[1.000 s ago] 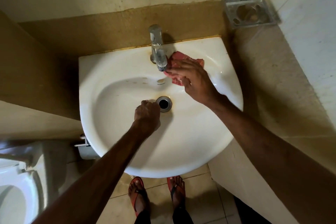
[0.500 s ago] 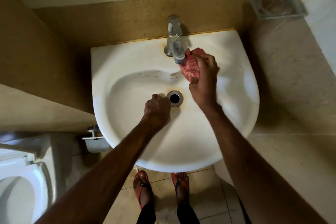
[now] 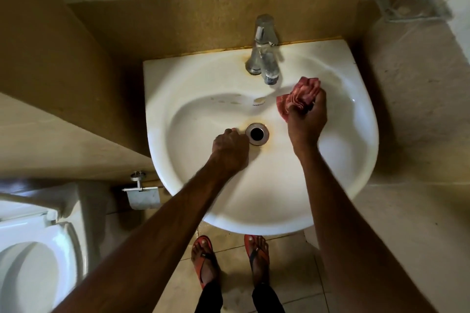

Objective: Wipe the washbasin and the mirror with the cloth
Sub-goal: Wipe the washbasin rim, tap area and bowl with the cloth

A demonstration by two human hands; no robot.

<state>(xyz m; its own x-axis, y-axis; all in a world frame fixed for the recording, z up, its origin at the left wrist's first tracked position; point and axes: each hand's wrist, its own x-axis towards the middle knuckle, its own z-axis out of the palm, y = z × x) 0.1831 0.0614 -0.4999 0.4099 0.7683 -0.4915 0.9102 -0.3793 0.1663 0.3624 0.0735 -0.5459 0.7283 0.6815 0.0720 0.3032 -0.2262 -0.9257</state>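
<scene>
A white washbasin (image 3: 193, 89) fills the middle of the view, with a chrome tap (image 3: 264, 53) at its back and a round drain (image 3: 257, 133) in the bowl. My right hand (image 3: 306, 119) is shut on a bunched red cloth (image 3: 302, 95), pressed on the basin's inner right slope, just right of the tap spout. My left hand (image 3: 230, 151) is a closed fist resting in the bowl, just left of the drain; I see nothing in it. No mirror is in view.
A metal soap holder (image 3: 404, 0) hangs on the wall at the upper right. A white toilet (image 3: 33, 262) stands at the lower left, with a paper holder (image 3: 142, 192) beside the basin. My feet in red sandals (image 3: 203, 256) stand on the tiled floor below the basin.
My right hand has drawn the cloth from beside the tap base down and right onto the basin's inner slope and bunched it in a fist. My left fist stays by the drain.
</scene>
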